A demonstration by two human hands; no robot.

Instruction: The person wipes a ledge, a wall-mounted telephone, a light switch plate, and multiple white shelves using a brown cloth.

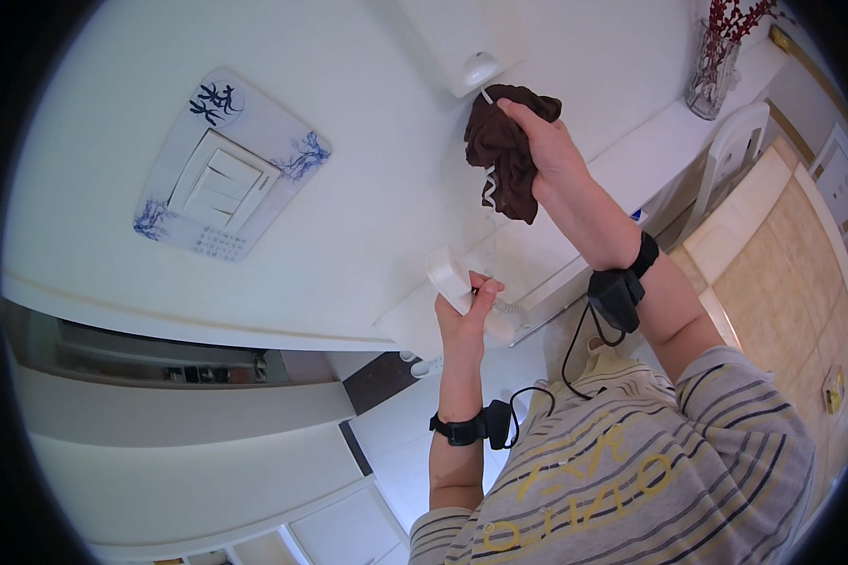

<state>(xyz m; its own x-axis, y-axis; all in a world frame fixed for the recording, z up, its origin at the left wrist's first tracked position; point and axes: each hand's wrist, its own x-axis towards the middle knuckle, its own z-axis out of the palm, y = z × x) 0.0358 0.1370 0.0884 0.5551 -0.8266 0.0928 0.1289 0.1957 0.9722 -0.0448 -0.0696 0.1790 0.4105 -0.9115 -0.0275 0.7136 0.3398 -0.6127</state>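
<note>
My right hand (pixel 555 152) grips a crumpled dark brown cloth (pixel 509 152) just below the lower end of a white wall-mounted unit (pixel 459 42), which looks like an intercom phone base. A white cord comes out of the unit, passes by the cloth and shows again as coils under it. Lower down, my left hand (pixel 466 304) holds a white handset (pixel 446 277), its fingers partly hidden behind it. A coiled cord (pixel 510 308) hangs beside that hand. Both wrists wear black straps with small black boxes and cables.
On the wall at left is a switch panel (pixel 230 180) with a blue-patterned surround. A glass vase (pixel 712 74) with red berry stems stands on a white ledge (pixel 650 134) at upper right. To the right are a tan-topped table (pixel 784 282) and white chairs (pixel 731 152).
</note>
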